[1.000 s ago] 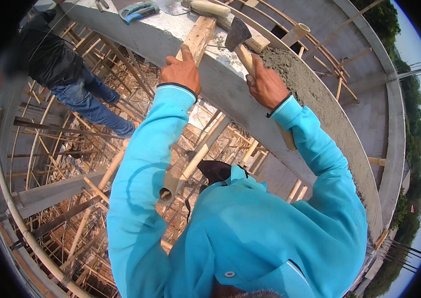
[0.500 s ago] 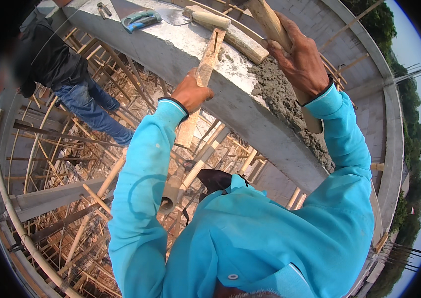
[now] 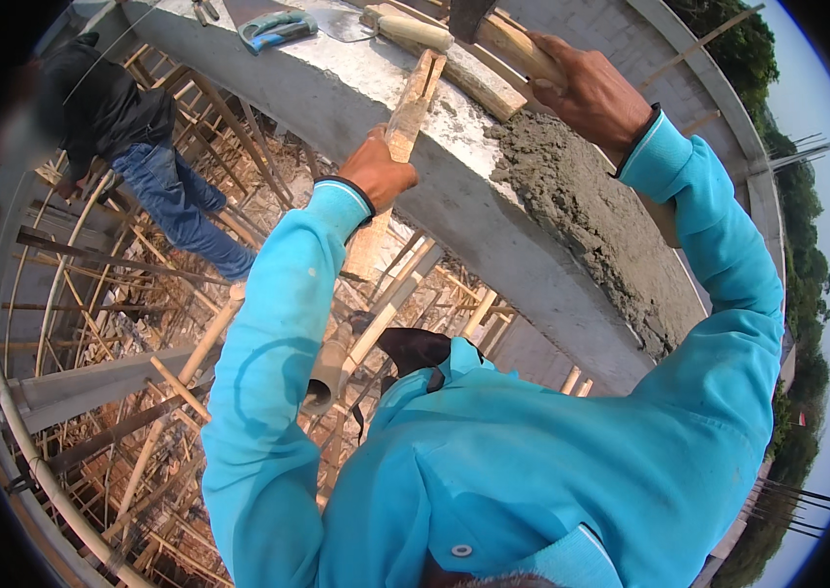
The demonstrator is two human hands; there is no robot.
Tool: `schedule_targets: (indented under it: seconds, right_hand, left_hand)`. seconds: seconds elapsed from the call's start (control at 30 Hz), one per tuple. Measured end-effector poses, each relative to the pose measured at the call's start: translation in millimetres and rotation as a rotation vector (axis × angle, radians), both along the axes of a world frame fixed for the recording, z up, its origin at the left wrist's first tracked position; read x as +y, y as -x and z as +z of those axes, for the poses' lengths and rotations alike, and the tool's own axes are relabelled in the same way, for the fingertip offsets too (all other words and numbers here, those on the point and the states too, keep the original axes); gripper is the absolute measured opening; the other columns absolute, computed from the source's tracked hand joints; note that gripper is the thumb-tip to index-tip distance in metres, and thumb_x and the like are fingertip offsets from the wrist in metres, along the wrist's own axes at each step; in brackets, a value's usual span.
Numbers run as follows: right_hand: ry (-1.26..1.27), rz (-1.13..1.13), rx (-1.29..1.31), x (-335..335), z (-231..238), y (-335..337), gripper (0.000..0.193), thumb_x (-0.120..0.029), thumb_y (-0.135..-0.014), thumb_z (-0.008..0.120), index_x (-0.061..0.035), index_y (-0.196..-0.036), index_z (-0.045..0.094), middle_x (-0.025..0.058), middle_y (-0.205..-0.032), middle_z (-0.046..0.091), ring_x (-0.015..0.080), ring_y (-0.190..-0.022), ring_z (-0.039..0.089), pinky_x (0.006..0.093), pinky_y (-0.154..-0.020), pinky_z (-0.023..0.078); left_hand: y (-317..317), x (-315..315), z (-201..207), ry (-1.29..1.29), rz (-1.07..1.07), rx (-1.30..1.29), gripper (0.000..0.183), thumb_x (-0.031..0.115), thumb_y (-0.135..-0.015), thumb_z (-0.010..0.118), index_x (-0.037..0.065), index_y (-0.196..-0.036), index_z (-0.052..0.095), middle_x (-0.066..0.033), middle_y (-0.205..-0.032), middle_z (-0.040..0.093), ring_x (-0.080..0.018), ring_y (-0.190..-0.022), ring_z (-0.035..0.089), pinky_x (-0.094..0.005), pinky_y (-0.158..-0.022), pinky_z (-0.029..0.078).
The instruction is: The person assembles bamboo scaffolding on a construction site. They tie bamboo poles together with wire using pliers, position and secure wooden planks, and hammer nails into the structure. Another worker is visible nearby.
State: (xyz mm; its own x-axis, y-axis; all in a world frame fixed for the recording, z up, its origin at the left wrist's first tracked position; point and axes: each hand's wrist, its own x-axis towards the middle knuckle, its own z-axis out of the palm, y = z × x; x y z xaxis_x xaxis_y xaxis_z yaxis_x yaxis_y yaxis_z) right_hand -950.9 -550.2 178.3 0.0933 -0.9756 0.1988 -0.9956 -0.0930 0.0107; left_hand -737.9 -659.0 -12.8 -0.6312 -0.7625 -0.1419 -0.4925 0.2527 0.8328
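Note:
My left hand (image 3: pixel 376 174) is closed around a wooden strip (image 3: pixel 412 116) with a slit in its upper end. The strip stands tilted against the near side of the concrete beam (image 3: pixel 474 186). In my right hand (image 3: pixel 596 98), over the beam's far side, is a wooden-handled hammer (image 3: pixel 523 51). Its dark metal head is partly cut off by the top of the picture; the fingers wrap the handle. Wet grey mortar (image 3: pixel 591 216) lies along the beam's top beneath my right forearm. A trowel (image 3: pixel 415 32) rests beside a wooden batten (image 3: pixel 484 83) on the beam.
A handsaw (image 3: pixel 278 29) with a blue handle lies farther left on the beam. A person (image 3: pixel 155 167) in dark top and jeans stands at the left among bamboo poles (image 3: pixel 180 421). Below the beam is a drop with scaffolding and debris. A block wall (image 3: pixel 621 39) rises behind.
My right hand has shifted slightly up, and the hammer's handle has swung flatter, bringing its dark head into view. My right elbow has moved outward, uncovering more mortar. The left hand stays on the strip.

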Motion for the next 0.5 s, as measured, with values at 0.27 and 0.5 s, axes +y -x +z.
schedule_targets:
  seconds: [0.27,0.5]
  right_hand:
    - [0.322,0.23,-0.164,-29,-13,-6,0.042,-0.018,-0.096,0.065,0.0028,-0.13,0.053,0.022,-0.092,0.066,0.0352,-0.082,0.065,0.0466,-0.081,0.054]
    - [0.113,-0.062,-0.047,-10,-17,9,0.046,-0.023,-0.099,0.065,-0.0016,-0.138,0.053,0.0255,-0.103,0.071,0.0346,-0.084,0.072,0.0447,-0.077,0.059]
  left_hand:
    - [6,-1,-15,-0.023,0.025,-0.004,0.067,0.016,-0.076,0.071,-0.009,-0.135,0.049,-0.0242,-0.108,0.067,-0.0333,-0.098,0.066,-0.0387,-0.089,0.051]
    - [11,-6,-15,0.017,0.014,0.002,0.068,0.014,-0.075,0.072,-0.01,-0.135,0.049,-0.0242,-0.104,0.067,-0.0325,-0.095,0.066,-0.0382,-0.087,0.052]
